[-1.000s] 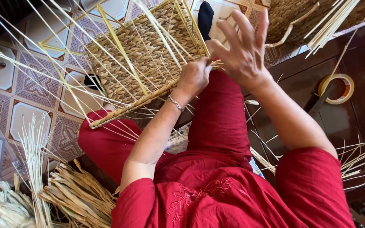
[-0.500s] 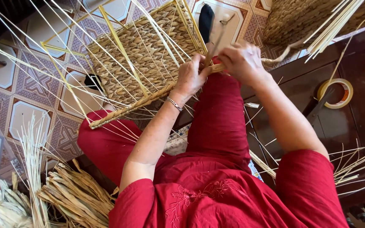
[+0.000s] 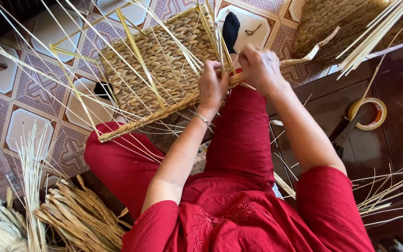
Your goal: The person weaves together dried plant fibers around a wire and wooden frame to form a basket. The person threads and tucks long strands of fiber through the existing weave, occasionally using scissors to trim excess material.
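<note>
Left hand: closed on the lower corner edge of the woven rush panel. Right hand: fingers curled, pinching pale cane stakes at that corner. Panel rests tilted across red-trousered knees, above patterned floor tiles. Tape roll lies well apart.

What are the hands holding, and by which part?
Both grip the woven panel at its near corner: left hand on the edge there, right hand pinching the fibre strands that stick up at that corner.
</note>
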